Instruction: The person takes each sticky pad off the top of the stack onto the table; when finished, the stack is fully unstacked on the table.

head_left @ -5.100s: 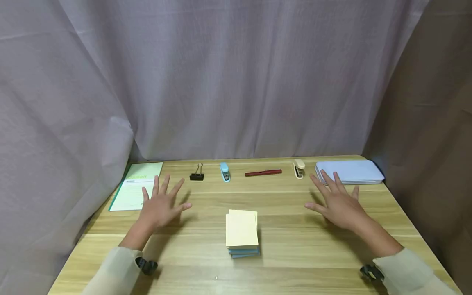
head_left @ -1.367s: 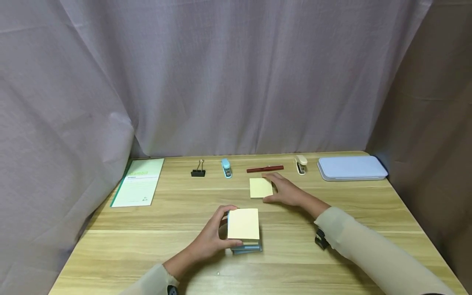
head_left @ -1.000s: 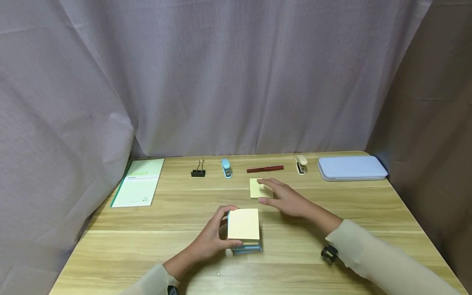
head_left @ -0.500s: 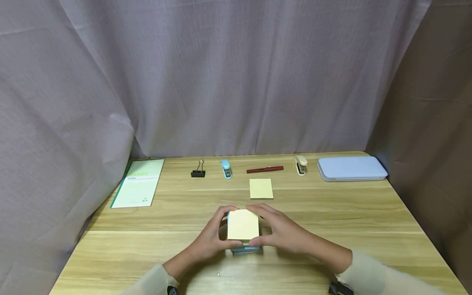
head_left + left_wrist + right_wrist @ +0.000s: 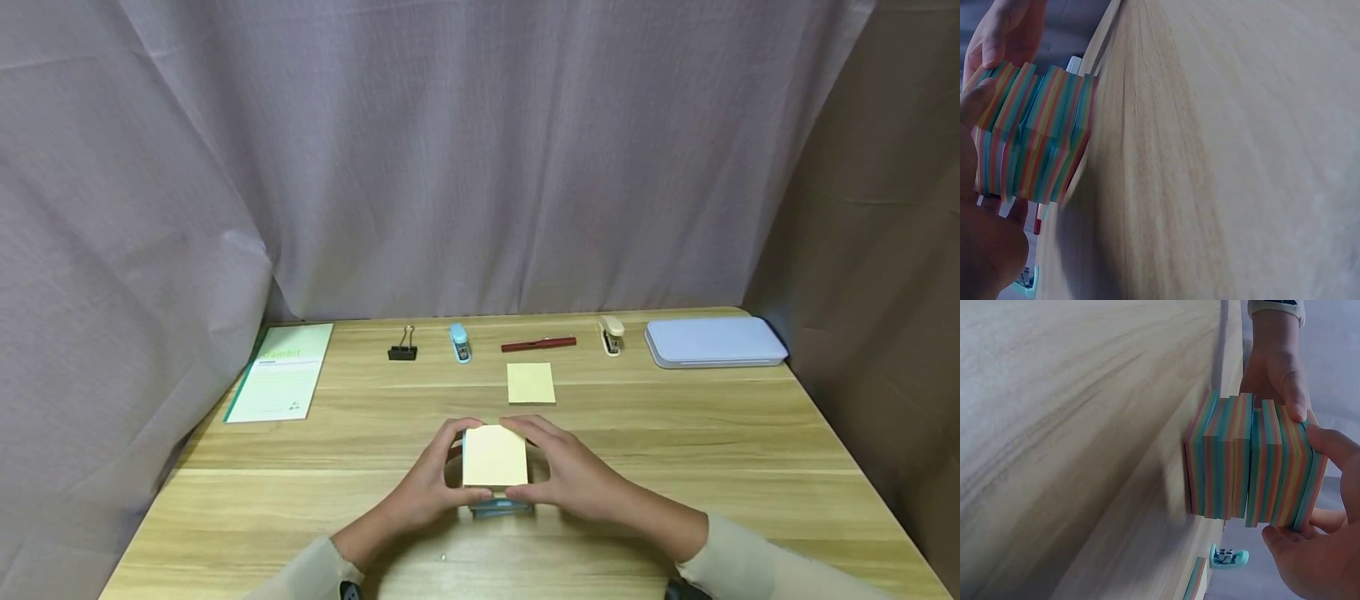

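A tall stack of square sticky note pads [image 5: 495, 457], yellow on top, stands near the middle of the table. Its sides show pink, yellow and blue-green layers in both wrist views, and the pads [image 5: 1229, 462] are unevenly lined up. My left hand [image 5: 420, 487] grips the upper stack from the left, thumb at the near side and fingers at the far side. From the right, my right hand [image 5: 577, 475] pinches the top of the stack the same way. A single yellow sticky note pad [image 5: 531, 383] lies flat behind the stack, touched by neither hand.
Along the back lie a green notebook [image 5: 281, 375], a black binder clip [image 5: 402, 353], a blue stapler [image 5: 460, 342], a dark red pen [image 5: 538, 344], a cream stapler [image 5: 612, 335] and a pale blue case [image 5: 716, 342]. Grey curtains [image 5: 480, 158] enclose the table.
Both hands, earlier spread open, came to the stack. One pad now lies behind it; my right hand let go of that pad and returned to the stack's top. The left hand stayed there.
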Action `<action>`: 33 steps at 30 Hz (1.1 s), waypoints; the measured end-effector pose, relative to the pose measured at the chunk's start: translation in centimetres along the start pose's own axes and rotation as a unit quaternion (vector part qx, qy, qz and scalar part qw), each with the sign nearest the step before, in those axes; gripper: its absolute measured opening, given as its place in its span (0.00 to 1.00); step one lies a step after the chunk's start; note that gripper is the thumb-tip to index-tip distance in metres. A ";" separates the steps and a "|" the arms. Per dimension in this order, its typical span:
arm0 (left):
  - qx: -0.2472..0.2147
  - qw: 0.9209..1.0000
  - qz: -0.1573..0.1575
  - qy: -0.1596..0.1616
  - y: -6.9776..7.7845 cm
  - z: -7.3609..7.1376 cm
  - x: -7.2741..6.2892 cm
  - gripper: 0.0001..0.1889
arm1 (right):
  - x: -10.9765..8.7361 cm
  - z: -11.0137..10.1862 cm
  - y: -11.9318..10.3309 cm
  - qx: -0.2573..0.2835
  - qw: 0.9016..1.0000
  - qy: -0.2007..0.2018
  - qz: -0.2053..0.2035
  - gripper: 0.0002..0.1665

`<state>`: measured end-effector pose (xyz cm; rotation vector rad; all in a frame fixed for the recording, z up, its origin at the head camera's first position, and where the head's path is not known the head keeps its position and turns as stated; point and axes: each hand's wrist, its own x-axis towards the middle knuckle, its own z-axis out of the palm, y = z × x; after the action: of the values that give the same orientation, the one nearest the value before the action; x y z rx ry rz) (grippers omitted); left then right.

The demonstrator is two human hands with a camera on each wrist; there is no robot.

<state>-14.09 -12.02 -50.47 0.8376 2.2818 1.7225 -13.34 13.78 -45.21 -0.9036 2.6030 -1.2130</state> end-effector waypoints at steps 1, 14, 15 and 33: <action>0.002 1.000 -0.001 0.000 0.0 0.0 0.0 0.43 | 0.0 -0.1 0.0 0.000 1.000 -0.001 0.001 0.51; 0.009 1.000 -0.018 -0.002 0.5 0.0 0.0 0.45 | -0.3 -2.1 0.7 -0.002 1.000 -0.022 0.003 0.51; 0.011 1.000 -0.019 -0.001 0.5 0.0 0.0 0.45 | -0.4 -2.4 1.0 0.000 1.000 -0.025 0.002 0.50; 0.013 1.000 -0.017 0.001 0.3 0.1 -0.1 0.42 | 0.0 -9.5 10.5 0.065 0.996 -0.007 0.067 0.51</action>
<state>-13.88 -11.96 -50.26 0.7981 2.3113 1.6842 -21.56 25.25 -46.54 -0.6992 2.4943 -1.3147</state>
